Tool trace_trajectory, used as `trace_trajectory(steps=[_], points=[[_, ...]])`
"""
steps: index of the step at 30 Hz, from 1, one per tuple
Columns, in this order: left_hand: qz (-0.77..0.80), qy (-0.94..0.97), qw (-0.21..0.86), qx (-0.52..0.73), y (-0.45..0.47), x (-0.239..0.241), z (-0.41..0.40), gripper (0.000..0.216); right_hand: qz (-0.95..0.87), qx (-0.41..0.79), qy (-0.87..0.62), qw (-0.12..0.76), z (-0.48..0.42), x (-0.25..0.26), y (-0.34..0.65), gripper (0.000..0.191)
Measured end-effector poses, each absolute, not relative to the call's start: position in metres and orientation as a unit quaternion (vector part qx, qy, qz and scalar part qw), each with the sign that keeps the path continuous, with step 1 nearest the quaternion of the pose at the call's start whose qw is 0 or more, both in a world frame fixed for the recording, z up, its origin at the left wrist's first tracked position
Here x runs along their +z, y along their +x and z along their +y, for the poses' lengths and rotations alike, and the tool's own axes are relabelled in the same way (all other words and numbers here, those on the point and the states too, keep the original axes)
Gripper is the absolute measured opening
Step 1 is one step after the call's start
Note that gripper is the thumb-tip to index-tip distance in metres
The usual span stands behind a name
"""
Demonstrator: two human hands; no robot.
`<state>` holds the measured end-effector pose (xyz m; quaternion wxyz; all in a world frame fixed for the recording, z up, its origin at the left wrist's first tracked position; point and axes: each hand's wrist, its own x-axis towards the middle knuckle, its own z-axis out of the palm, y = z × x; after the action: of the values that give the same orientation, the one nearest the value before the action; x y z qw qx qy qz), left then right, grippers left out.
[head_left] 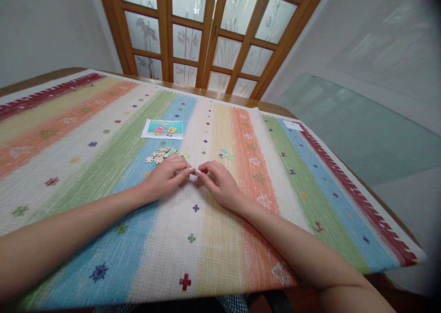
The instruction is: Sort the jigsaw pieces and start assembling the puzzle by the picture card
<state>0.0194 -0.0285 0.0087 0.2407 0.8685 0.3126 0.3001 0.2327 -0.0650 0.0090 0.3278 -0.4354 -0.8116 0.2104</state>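
Note:
My left hand (pixel 167 175) and my right hand (pixel 217 181) rest on a striped cloth (pixel 103 166) and meet fingertip to fingertip at the middle. Both are pinched on small pale jigsaw pieces (pixel 195 170) between them; how the pieces sit together is too small to tell. Just beyond my left hand lies a loose pile of puzzle pieces (pixel 161 155). A few teal pieces (pixel 225 155) lie beyond my right hand. A picture card (pixel 163 129) with cartoon figures lies farther back.
The cloth covers a wooden table (pixel 220 95) whose edge shows at the back. A small white label (pixel 292 125) sits at the cloth's far right. A wooden glass-paned door (pixel 206 33) stands behind. A glass tabletop (pixel 361 129) lies to the right.

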Motion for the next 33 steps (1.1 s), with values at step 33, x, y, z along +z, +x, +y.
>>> trace_trajectory(steps=[33], points=[[0.300,0.896,0.131,0.300,0.007,-0.001,-0.014,0.041,-0.680,0.018,-0.674,0.286,0.034,-0.029,0.353,0.028]])
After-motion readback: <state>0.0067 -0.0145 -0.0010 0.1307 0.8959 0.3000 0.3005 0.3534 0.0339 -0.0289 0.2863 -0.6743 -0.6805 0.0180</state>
